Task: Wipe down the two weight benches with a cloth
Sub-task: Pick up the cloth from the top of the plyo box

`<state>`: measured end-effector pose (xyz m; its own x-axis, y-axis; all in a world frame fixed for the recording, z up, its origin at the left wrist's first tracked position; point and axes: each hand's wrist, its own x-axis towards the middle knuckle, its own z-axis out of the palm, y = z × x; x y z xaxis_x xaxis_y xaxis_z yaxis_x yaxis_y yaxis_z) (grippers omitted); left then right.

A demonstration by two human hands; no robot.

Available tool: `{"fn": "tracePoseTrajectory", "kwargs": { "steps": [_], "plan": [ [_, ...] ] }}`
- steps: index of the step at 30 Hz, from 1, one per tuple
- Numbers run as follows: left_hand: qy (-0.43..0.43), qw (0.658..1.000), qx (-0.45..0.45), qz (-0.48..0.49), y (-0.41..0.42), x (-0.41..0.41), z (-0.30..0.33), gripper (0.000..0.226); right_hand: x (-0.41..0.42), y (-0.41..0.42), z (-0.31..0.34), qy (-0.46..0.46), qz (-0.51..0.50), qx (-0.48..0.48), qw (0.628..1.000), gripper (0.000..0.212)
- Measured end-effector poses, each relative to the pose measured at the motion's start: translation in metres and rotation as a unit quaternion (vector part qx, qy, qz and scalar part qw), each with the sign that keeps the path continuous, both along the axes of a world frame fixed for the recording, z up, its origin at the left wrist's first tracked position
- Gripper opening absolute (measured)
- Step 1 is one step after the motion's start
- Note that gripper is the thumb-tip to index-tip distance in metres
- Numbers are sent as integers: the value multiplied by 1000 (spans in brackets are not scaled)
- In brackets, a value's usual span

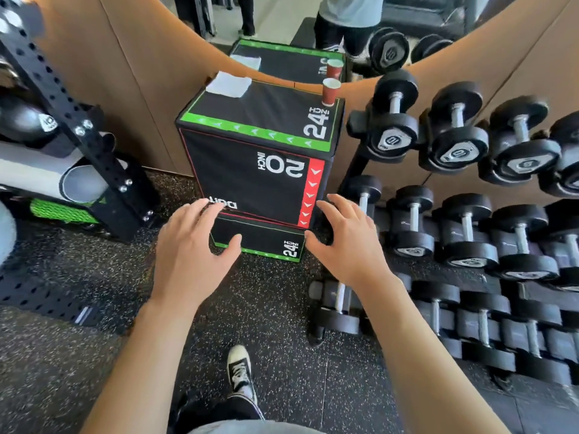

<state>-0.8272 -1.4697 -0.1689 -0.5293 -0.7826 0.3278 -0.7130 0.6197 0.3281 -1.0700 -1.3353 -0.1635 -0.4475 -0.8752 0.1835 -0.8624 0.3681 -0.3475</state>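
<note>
Cloth point(229, 84) laid flat at upper centre of the frame on the far left corner of the box point(260, 142) top, well apart from both hands, white and folded square, left hand point(194, 249) and right hand point(347, 242) held lower centre, fingers point(336, 208) spread and relaxed, nothing gripped, red cup point(331, 92) seen at the far right corner.

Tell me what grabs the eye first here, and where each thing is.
A tall black plyo box with green and red edging stands centre, against the mirror wall. On its top lie a white cloth at the far left corner and a red paper cup at the far right. Rows of black dumbbells fill the rack at right; both hands hover open in front.
</note>
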Motion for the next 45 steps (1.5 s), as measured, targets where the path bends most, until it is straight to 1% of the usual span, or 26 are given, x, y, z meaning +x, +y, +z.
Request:
{"fn": "tracePoseTrajectory", "kwargs": {
  "steps": [6, 11, 17, 22, 27, 32, 35, 41, 45],
  "plan": [
    [-12, 1000, -17, -1, -111, 8, -4, 63, 19, -124, 2, 49, -24, -7, 998, 70],
    [-20, 1000, -9, 8, -180, 9, -1, 63, 28, -194, 7, 64, -32, -18, 997, 69],
    [2, 1000, 6, 15, -235, 9, -7, 62, 24, -258, 10, 64, -17, -2, 998, 67],
    [-3, 999, 0, 33, -274, 6, -13, 60, 19, -306, 5, 89, -14, 0, 996, 61],
    [-6, 999, -10, 48, -313, -6, -14, 60, 2, -356, -8, 93, 7, 10, 996, 60],
    [-21, 998, -19, 58, -361, -39, -17, 61, -35, -416, -21, 69, 23, -2, 997, 61],
    [-30, 998, -11, 61, -396, -72, -17, 61, -69, -453, -26, 50, 38, 10, 998, 63],
    [-56, 997, -10, 42, -461, -148, -15, 60, -137, -513, -36, 15, 47, 21, 999, 62],
    [-70, 997, -3, 25, -495, -184, -20, 60, -169, -547, -47, -6, 46, 38, 998, 62]
  ]
}}
